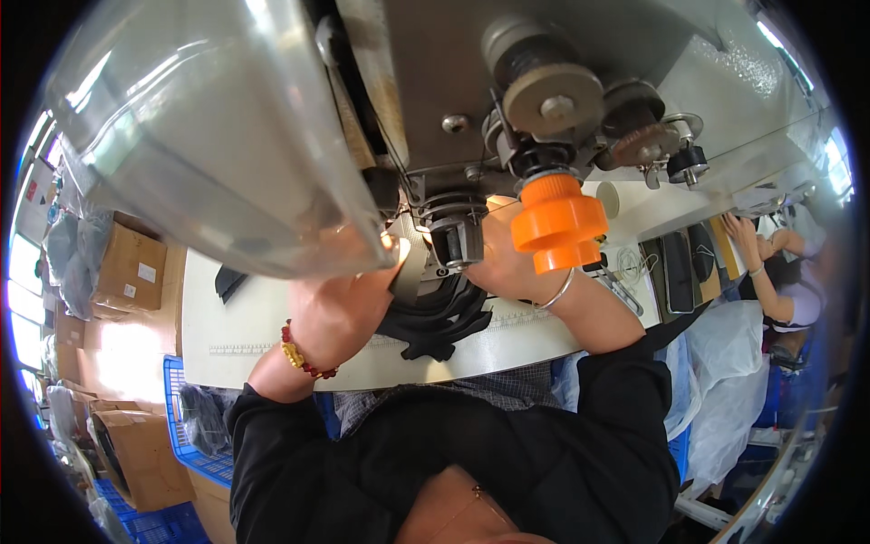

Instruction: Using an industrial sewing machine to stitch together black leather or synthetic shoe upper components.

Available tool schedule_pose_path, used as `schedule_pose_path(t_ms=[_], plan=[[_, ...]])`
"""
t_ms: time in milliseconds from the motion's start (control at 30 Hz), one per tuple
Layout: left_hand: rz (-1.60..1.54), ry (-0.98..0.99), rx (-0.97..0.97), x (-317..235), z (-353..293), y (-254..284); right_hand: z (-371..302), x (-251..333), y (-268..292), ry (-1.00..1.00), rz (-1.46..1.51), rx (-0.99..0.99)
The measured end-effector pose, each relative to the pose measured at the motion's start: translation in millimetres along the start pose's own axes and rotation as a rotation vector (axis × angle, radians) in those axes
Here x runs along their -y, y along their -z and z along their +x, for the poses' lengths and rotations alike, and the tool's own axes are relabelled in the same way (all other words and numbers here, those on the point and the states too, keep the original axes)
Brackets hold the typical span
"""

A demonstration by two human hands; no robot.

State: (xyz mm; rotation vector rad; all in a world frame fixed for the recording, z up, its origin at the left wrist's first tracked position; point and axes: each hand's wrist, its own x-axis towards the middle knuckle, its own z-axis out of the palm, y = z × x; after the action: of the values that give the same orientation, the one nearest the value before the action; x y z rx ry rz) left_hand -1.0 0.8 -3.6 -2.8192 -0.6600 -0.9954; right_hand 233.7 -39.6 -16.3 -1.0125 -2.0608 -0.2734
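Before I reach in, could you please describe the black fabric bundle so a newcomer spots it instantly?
Below the sewing machine, on the white table, look between the left hand and right hand. The black fabric bundle lies there in curving layers, unlike the small dark piece farther left.

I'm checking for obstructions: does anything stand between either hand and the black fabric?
A curved pale strip shows between the left hand and the black fabric. Nothing visible separates the right hand from the fabric, though the machine partly hides both hands.

Tabletop [236, 317] room left of the black fabric [439, 317]; obstacles above: transparent cover [217, 154], orange knob [559, 222].
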Motion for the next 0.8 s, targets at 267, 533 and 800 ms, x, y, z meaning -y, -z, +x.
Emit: schedule_pose_path(t_ms=[267, 533, 800], plan=[[0.036, -0.167, -0.17, -5.6, 6.4, -11.8, -3.2, -1.7, -0.4, 0.169, -0.143, -0.003], [0.115, -0.165, -0.171, -10.5, 4.3, -10.8, -6.0, -6.9, -9.5, 0.119, -0.082, 0.015], [0.04, -0.043, -0.214, -4.3, 0.1, -22.7, -6.7, -11.2, -16.5, 0.117, -0.018, -0.065]])
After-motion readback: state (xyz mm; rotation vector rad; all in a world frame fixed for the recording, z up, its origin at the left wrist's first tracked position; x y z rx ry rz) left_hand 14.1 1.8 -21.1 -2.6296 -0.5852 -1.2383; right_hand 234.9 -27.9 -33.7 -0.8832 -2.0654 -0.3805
